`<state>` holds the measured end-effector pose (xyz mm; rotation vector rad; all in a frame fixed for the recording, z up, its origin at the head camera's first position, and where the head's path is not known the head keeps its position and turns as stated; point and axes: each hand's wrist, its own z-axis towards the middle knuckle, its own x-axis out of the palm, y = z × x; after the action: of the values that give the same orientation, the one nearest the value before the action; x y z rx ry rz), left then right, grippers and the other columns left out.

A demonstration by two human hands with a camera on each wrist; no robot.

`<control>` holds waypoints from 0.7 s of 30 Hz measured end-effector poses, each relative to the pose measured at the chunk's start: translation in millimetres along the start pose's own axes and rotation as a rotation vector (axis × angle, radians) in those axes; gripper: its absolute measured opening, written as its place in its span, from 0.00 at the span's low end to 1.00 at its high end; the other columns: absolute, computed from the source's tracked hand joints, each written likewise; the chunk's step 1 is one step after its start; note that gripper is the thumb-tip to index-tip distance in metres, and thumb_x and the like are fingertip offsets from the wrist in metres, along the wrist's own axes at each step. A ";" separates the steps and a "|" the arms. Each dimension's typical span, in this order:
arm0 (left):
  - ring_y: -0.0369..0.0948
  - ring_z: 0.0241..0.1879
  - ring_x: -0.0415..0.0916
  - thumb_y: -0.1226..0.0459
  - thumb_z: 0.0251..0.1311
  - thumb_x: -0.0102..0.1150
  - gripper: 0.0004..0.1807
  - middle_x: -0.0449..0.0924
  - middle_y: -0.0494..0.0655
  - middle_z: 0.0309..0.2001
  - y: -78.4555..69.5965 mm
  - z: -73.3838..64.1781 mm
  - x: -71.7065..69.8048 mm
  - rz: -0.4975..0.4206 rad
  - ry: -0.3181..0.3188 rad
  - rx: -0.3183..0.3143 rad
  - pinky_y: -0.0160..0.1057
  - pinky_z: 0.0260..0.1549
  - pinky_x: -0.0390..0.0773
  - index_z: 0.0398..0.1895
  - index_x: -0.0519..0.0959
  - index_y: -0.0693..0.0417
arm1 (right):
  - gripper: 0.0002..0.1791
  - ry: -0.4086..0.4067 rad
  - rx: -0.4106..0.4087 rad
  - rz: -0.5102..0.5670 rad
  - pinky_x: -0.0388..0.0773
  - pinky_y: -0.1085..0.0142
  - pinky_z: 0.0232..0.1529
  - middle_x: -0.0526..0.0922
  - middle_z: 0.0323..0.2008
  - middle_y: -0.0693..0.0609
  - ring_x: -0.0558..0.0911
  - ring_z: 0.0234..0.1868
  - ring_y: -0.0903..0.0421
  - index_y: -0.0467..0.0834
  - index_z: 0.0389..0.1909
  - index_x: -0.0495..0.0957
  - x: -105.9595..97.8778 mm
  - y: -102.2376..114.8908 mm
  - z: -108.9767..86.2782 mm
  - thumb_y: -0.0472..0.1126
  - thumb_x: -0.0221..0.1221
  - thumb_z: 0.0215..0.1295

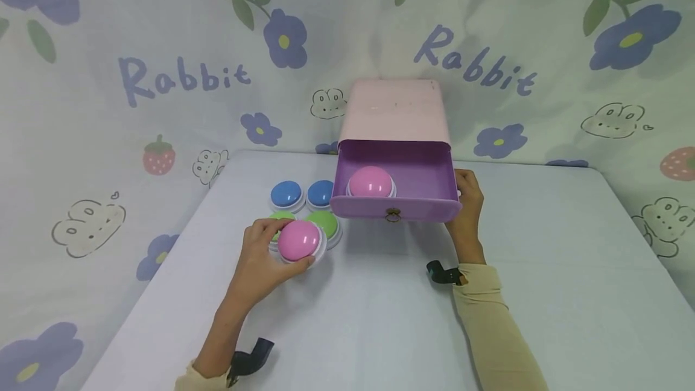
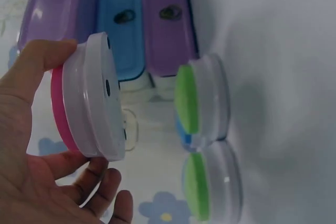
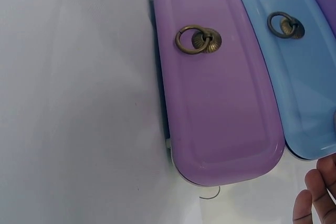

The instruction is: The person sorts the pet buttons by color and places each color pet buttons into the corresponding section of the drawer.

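My left hand point(image 1: 264, 264) pinches a round push button with a pink dome and white base point(image 1: 298, 240), thumb on one side and fingers on the other. In the left wrist view its white underside point(image 2: 100, 98) faces the drawers. The button is held above two green-domed buttons point(image 1: 324, 226) on the table. A similar pink button point(image 1: 371, 183) sits at the left in the pulled-out top purple drawer point(image 1: 429, 210) of a pink cabinet point(image 1: 396, 110). My right hand point(image 1: 467, 204) is at that drawer's right side; its fingers point(image 3: 315, 195) look loosely bent, and contact is partly hidden.
Two blue-domed buttons point(image 1: 286, 194) stand behind the green ones, left of the cabinet. Below the top drawer are a blue drawer point(image 3: 299, 87) and a lower purple drawer point(image 3: 226, 114), both pushed in, with ring pulls. A patterned cloth point(image 1: 184, 29) hangs behind the white table point(image 1: 374, 318).
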<state>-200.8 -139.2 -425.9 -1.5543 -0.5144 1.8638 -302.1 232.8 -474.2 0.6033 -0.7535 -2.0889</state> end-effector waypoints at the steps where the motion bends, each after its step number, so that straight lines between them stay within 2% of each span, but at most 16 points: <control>1: 0.49 0.61 0.59 0.53 0.45 0.80 0.41 0.66 0.51 0.57 -1.8 2.6 -3.3 0.000 -0.003 0.002 0.59 0.49 0.78 0.64 0.74 0.54 | 0.10 0.003 0.001 0.002 0.71 0.74 0.43 0.77 0.41 0.41 0.77 0.41 0.55 0.31 0.41 0.84 -0.4 -0.4 0.0 0.23 0.60 0.61; 6: 0.50 0.61 0.60 0.54 0.46 0.79 0.41 0.66 0.52 0.58 -11.7 15.4 -18.7 0.000 -0.015 0.017 0.59 0.48 0.79 0.64 0.73 0.56 | 0.10 0.001 -0.006 0.004 0.71 0.74 0.42 0.77 0.41 0.41 0.76 0.40 0.57 0.31 0.41 0.84 -1.2 1.8 0.3 0.22 0.58 0.60; 9: 0.51 0.61 0.61 0.54 0.46 0.79 0.40 0.67 0.52 0.57 -17.1 22.4 -27.0 0.006 -0.029 0.045 0.60 0.47 0.78 0.63 0.73 0.57 | 0.11 -0.009 -0.002 0.005 0.69 0.75 0.41 0.77 0.40 0.38 0.75 0.39 0.55 0.29 0.40 0.83 -2.2 15.2 1.0 0.21 0.57 0.59; 13: 0.51 0.60 0.62 0.54 0.47 0.78 0.40 0.68 0.53 0.57 -25.4 31.4 -37.7 0.015 -0.057 0.089 0.57 0.48 0.75 0.63 0.74 0.57 | 0.11 0.002 0.021 0.003 0.69 0.73 0.40 0.77 0.41 0.37 0.75 0.39 0.54 0.30 0.41 0.83 -2.8 14.6 0.9 0.21 0.58 0.59; 15: 0.50 0.59 0.63 0.54 0.47 0.78 0.39 0.68 0.53 0.57 -30.3 35.9 -41.7 0.011 -0.065 0.100 0.55 0.48 0.73 0.63 0.74 0.57 | 0.12 0.009 0.025 0.001 0.70 0.72 0.41 0.77 0.42 0.40 0.75 0.40 0.55 0.32 0.42 0.84 -1.8 1.9 0.2 0.22 0.59 0.60; 21: 0.48 0.58 0.63 0.54 0.47 0.78 0.38 0.69 0.51 0.57 -46.3 47.8 -47.4 -0.014 -0.067 0.122 0.52 0.48 0.70 0.62 0.75 0.55 | 0.12 0.003 0.016 0.006 0.70 0.74 0.41 0.77 0.41 0.41 0.75 0.39 0.57 0.32 0.43 0.84 -1.2 1.6 0.0 0.22 0.59 0.59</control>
<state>-232.5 -134.1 -350.8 -1.4092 -0.4316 1.9051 -300.6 233.0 -473.0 0.6118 -0.7696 -2.0778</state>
